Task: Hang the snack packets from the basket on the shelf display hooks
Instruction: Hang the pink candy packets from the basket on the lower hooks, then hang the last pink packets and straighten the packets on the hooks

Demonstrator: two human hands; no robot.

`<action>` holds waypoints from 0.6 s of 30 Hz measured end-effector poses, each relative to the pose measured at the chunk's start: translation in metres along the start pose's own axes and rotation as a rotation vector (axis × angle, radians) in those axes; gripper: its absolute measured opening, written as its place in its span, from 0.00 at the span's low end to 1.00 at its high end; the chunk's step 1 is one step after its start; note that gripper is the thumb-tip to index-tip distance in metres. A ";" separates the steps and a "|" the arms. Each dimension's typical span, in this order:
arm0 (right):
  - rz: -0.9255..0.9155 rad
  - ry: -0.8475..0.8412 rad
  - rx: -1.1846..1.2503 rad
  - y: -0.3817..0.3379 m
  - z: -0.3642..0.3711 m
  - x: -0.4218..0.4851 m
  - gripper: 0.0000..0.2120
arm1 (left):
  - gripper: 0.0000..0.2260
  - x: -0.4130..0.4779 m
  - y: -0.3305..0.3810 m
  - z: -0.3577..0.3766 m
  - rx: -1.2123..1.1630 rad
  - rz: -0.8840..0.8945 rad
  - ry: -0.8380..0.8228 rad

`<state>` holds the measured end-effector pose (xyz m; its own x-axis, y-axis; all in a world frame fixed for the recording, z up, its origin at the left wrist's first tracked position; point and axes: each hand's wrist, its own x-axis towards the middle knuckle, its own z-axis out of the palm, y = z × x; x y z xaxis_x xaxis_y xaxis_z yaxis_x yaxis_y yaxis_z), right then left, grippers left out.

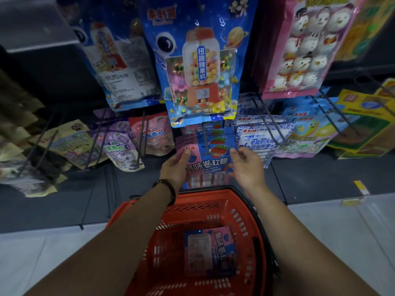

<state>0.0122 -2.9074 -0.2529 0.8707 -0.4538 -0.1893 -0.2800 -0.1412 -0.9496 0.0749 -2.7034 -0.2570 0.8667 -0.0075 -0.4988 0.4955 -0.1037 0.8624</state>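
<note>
Though creased, blue-pink snack packet [210,162]

Two hands show: the left hand [176,167] and the right hand [245,167], lower centre of the frame. One red basket [245,210] sits at the bottom centre, with one pink-and-blue packet [210,251] lying in it. One blue-and-pink packet [210,160] is at the hands, with more like it stacked behind, too overlapped to count. Across the top hang two blue candy-machine packets, one showing its front [201,60] and one its back [119,60], and one stack of pink snowman packets [303,45], number unclear. One beaded bracelet [167,189] circles the left wrist
</note>
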 end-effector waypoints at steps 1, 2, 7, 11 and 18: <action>0.013 -0.002 0.010 0.003 0.001 0.002 0.23 | 0.23 0.004 -0.001 0.000 0.022 -0.004 0.004; 0.024 -0.001 0.038 0.007 0.002 0.005 0.28 | 0.27 0.007 -0.002 0.000 0.033 -0.009 0.007; 0.084 0.070 -0.049 -0.009 0.007 -0.007 0.22 | 0.30 0.012 -0.001 0.002 0.001 -0.051 -0.003; 0.076 0.002 -0.311 -0.002 -0.002 -0.018 0.12 | 0.27 0.008 0.000 -0.011 -0.043 -0.063 -0.020; 0.291 -0.729 -0.801 0.019 0.016 -0.056 0.18 | 0.04 -0.060 -0.027 -0.050 0.555 0.012 -0.282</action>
<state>-0.0354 -2.8707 -0.2645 0.6846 0.0249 -0.7285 -0.4620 -0.7582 -0.4601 0.0123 -2.6507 -0.2457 0.7858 -0.2663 -0.5582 0.3161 -0.6029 0.7325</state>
